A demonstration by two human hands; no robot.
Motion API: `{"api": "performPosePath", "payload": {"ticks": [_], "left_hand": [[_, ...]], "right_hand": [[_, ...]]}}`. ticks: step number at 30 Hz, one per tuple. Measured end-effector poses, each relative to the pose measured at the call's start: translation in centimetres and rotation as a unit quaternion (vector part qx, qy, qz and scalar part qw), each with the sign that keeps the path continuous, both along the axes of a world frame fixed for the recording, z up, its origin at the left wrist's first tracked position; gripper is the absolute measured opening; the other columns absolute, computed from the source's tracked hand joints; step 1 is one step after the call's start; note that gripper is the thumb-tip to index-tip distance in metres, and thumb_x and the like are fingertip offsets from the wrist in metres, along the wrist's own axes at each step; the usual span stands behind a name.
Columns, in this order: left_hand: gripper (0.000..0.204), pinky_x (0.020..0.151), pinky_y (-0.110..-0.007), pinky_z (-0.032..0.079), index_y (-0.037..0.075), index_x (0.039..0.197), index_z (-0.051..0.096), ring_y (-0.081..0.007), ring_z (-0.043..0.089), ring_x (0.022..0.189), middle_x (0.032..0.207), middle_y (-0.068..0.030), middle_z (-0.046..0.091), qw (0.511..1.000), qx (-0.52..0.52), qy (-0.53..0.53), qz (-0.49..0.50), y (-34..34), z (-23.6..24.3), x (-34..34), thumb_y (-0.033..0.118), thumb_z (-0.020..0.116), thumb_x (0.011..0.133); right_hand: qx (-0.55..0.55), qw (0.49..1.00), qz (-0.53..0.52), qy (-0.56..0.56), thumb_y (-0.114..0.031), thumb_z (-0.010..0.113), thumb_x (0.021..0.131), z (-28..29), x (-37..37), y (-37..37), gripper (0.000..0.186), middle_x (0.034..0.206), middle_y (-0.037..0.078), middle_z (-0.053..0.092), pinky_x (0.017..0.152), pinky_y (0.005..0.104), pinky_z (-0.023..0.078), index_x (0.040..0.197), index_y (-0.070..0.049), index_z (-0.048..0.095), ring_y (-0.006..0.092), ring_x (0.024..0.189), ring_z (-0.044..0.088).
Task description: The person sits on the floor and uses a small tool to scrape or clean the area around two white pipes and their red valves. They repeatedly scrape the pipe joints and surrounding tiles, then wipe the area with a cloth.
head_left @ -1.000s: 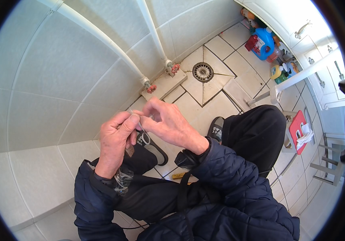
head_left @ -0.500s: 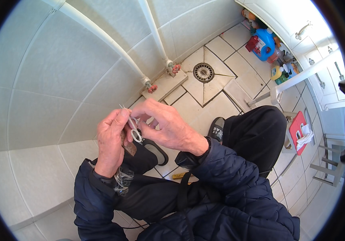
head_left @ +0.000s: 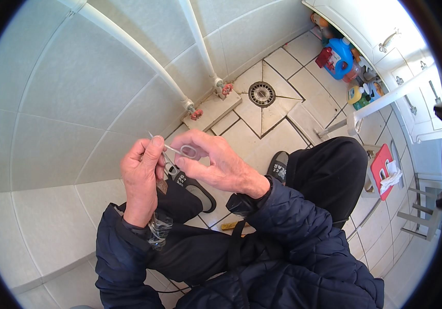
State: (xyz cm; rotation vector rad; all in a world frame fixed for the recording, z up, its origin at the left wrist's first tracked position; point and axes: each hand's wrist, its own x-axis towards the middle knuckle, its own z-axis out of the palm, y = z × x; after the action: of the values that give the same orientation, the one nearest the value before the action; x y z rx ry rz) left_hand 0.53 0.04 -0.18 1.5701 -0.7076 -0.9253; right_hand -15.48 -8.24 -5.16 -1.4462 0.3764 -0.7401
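Tiled bathroom floor [head_left: 262, 134], drain beyond. Head view: left hand [head_left: 141, 180] and right hand [head_left: 215, 165] meet over the knees, fingers pinched shut on small metal scissors [head_left: 179, 152]. Long axis runs left-right; blade tip toward left hand, loop in right.

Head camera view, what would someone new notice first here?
First, the two bare hands at centre: the left hand and right hand together pinch small metal scissors above dark trousers. Behind them, two white pipes run down the tiled wall to red valves, near a round floor drain. Upper right, a blue detergent jug stands among bottles.
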Motion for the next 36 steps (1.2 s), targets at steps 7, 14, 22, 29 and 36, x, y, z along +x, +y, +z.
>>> {"api": "performPosePath", "payload": {"ticks": [7,14,22,29,36], "left_hand": [[0.027,0.048,-0.019,0.033,0.006,0.081,0.064,-0.0021,0.045,0.054,0.066,0.0042,0.053,0.998,0.016,-0.052,-0.031,0.1,0.1,-0.5,0.028,0.071,0.097],[0.034,0.045,-0.020,0.030,0.009,0.078,0.059,-0.0033,0.042,0.051,0.063,0.0047,0.048,0.998,0.063,0.011,-0.025,0.0,0.9,-0.5,0.035,0.066,0.099],[0.034,0.045,-0.021,0.028,0.009,0.080,0.058,-0.0027,0.039,0.050,0.063,0.0044,0.048,0.998,0.046,0.025,-0.033,0.0,0.6,0.0,0.035,0.063,0.100],[0.030,0.046,-0.019,0.035,0.008,0.081,0.060,-0.0021,0.043,0.053,0.066,0.0049,0.051,0.998,0.023,-0.040,-0.040,0.1,0.3,-0.5,0.030,0.067,0.099],[0.026,0.046,-0.020,0.036,0.006,0.082,0.061,-0.0025,0.047,0.052,0.064,0.0034,0.054,0.996,0.024,-0.087,-0.017,0.0,0.1,-0.4,0.026,0.069,0.098]], "right_hand": [[0.099,0.995,0.012,-0.001,-0.010,0.066,0.093,0.1,0.0,0.0,0.016,0.089,0.004,0.064,0.071,0.0260,0.052,0.104,-0.002,0.057,0.0105,0.074,0.061],[0.107,0.992,0.069,-0.011,-0.005,0.068,0.090,0.2,-0.4,-0.5,0.016,0.086,0.000,0.062,0.067,0.0229,0.051,0.101,-0.004,0.056,0.0069,0.072,0.058],[0.211,0.968,0.134,-0.011,-0.006,0.065,0.092,1.2,-1.0,-0.7,0.019,0.086,0.004,0.065,0.066,0.0253,0.052,0.108,-0.002,0.056,0.0118,0.077,0.065],[0.165,0.984,0.071,0.019,-0.004,0.060,0.092,0.9,-0.5,-0.4,0.017,0.086,0.007,0.065,0.067,0.0281,0.053,0.107,-0.001,0.054,0.0138,0.076,0.066],[0.049,0.999,0.007,-0.011,-0.001,0.057,0.088,-0.1,0.3,0.2,0.015,0.085,0.009,0.065,0.065,0.0289,0.052,0.103,0.000,0.052,0.0158,0.074,0.065]]}}
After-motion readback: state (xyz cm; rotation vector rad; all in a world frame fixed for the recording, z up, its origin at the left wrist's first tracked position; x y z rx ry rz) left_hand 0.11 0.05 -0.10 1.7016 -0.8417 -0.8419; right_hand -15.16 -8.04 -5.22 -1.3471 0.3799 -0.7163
